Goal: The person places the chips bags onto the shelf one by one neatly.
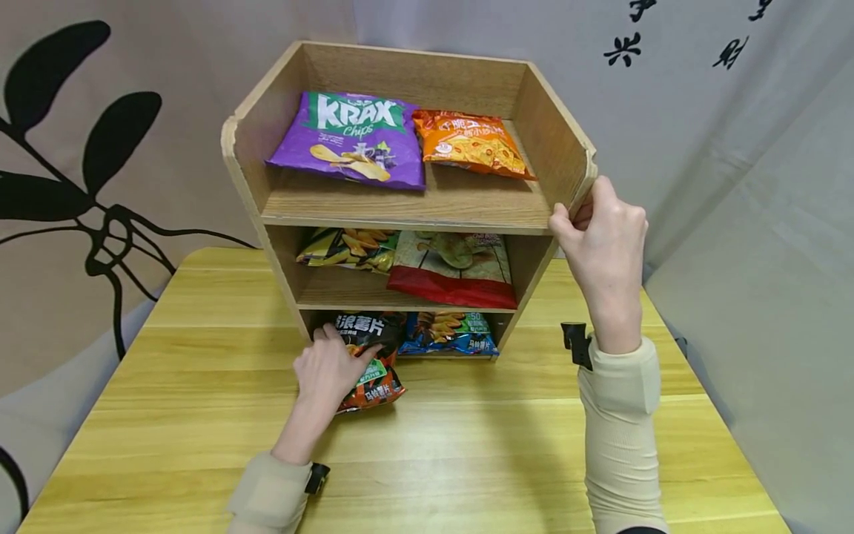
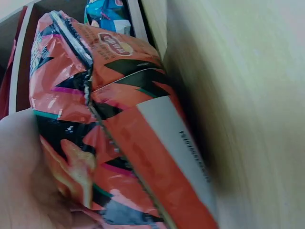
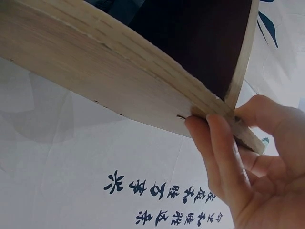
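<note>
My left hand [image 1: 328, 367] grips a black and orange bag of chips [image 1: 373, 386] at the left of the bottom shelf, its thumb lying across the front. The bag pokes out past the shelf's front edge. In the left wrist view the bag [image 2: 128, 133] fills the middle, with part of the hand [image 2: 24, 176] against its side. My right hand [image 1: 607, 241] pinches the front edge of the wooden rack's [image 1: 400, 211] right side panel, near the top tier. The right wrist view shows that hand's fingers [image 3: 224, 148] on the panel's outer face and the thumb on the other side.
On the top tier lie a purple chip bag [image 1: 360, 141] and an orange snack bag [image 1: 474, 144]. The middle tier holds a yellow-black bag [image 1: 350, 248] and a red-white bag [image 1: 454, 267]. A blue bag [image 1: 450, 334] sits bottom right. The rack stands on a wooden table [image 1: 467, 460].
</note>
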The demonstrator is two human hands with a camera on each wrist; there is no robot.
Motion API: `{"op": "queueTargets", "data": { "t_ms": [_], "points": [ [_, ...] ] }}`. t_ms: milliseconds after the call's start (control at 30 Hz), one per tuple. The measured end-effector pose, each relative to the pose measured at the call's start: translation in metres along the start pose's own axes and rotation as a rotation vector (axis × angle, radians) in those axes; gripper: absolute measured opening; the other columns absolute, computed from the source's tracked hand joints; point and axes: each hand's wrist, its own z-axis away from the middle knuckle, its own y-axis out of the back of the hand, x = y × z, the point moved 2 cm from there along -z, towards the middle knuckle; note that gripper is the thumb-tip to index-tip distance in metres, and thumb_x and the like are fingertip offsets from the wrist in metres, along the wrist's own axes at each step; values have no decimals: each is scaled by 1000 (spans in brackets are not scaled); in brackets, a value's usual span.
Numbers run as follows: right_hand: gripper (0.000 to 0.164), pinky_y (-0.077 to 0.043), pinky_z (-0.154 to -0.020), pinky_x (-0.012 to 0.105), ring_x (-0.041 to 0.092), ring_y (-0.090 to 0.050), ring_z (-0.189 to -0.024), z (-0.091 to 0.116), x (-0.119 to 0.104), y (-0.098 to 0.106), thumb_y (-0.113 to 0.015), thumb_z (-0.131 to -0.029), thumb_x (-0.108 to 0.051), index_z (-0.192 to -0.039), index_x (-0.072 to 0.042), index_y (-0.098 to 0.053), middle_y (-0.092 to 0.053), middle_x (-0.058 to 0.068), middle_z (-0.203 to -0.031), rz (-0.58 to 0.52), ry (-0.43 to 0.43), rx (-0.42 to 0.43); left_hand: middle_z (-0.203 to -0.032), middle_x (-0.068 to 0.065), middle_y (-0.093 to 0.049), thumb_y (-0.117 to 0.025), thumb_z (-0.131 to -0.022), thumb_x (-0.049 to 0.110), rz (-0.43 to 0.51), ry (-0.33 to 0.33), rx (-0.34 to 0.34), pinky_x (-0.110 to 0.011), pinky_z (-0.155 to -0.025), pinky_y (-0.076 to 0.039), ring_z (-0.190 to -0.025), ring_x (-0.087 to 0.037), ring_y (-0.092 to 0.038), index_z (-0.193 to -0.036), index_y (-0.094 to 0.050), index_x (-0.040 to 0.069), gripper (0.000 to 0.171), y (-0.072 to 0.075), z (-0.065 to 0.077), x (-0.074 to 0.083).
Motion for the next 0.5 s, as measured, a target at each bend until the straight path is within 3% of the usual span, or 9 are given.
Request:
{"op": "queueTargets", "data": {
  "t_ms": [167, 267, 333, 400, 500],
  "points": [
    [20, -42, -56, 26, 33, -67, -63, 0, 0, -1, -57, -84, -13, -88, 7, -59, -70, 22, -73, 1, -1, 0, -118, -37, -56, -64, -73, 68, 17, 4, -93, -44, -45, -49, -84, -48, -63, -132, -41, -17, 106, 2, 5, 1],
    [20, -41, -56, 25, 32, -67, -63, 0, 0, -1, -57, -84, -13, -87, 7, -59, -69, 22, -73, 2, 0, 0, -134, -37, -45, -66, -75, 64, 32, -77, -110, -53, -66, -55, -110, -53, -55, -141, -30, -13, 108, 9, 13, 5],
    [20, -39, -56, 20, 32, -67, -62, 0, 0, -1, -57, -84, -13, -87, 7, -59, -70, 21, -73, 3, 2, 1, -143, -35, -37, -68, -74, 61, 50, -165, -125, -57, -83, -51, -124, -54, -45, -144, -28, -10, 107, 15, 20, 8],
    [21, -36, -56, 14, 32, -67, -62, -1, 1, -1, -57, -84, -14, -87, 7, -60, -70, 21, -73, 4, 3, 3, -151, -31, -26, -71, -73, 59, 71, -253, -174, -62, -98, -41, -136, -52, -30, -146, -26, -7, 108, 20, 26, 11],
    [21, -31, -55, 8, 32, -66, -62, -1, 1, -1, -57, -84, -14, -87, 6, -60, -70, 21, -73, 7, 1, 4, -156, -28, -15, -77, -67, 57, 95, -334, -290, -66, -105, -29, -144, -48, -14, -148, -22, -3, 115, 24, 33, 13]
  ]
}}
